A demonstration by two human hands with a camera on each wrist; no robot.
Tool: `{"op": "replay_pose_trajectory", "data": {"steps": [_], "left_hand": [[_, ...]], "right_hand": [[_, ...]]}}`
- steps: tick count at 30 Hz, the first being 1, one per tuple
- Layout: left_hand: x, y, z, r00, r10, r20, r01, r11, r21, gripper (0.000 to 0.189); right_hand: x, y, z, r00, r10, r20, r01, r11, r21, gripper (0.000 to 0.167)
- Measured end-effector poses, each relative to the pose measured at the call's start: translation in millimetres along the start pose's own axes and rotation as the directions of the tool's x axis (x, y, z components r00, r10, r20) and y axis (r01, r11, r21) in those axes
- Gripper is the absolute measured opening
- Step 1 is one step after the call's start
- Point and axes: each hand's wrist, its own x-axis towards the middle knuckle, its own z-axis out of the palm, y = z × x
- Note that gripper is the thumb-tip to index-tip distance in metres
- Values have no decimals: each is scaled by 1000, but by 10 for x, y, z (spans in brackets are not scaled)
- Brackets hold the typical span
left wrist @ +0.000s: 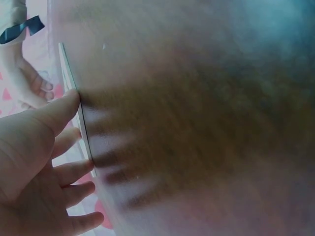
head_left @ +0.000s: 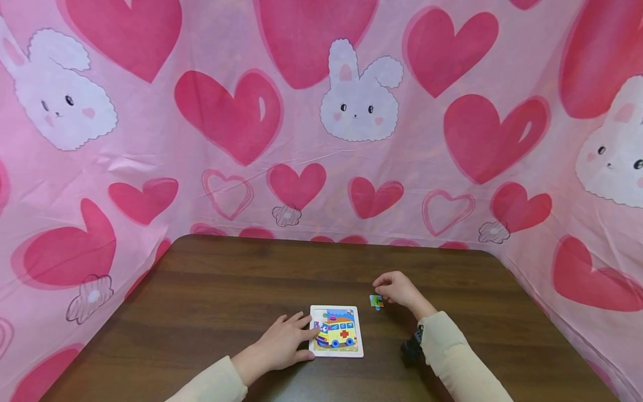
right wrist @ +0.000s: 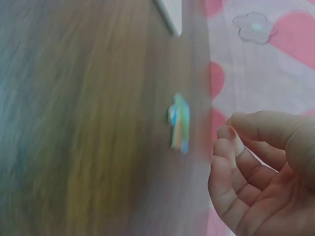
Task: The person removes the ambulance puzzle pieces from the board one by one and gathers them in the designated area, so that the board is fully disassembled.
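Right wrist: puzzle piece clear of curled right fingers | Head: gap hidden | left fingers: spread

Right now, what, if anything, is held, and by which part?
Nothing: the left hand touches the puzzle board at its left edge; the right hand is apart from the puzzle piece.

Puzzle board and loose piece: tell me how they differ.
The puzzle board is larger than the loose piece. The board is straight-edged; the piece juts out on one side. The left hand touches the board, while no hand holds the piece. Both lie on the table.
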Motion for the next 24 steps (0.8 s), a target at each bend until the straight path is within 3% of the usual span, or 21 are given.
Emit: {"op": "replay_pose_trajectory", "data": {"steps": [15, 24], "left_hand": [[22, -19, 21, 1000, -1, 1, 1, 1000, 10, 51], [25, -15, 20, 1000, -8, 4, 8, 1000, 3, 51]], "right_hand": [[-79, -390, 225, 986, -150, 79, 149, 989, 15, 13], [-88, -418, 393, 951, -246, 189, 240, 969, 51, 16]]}}
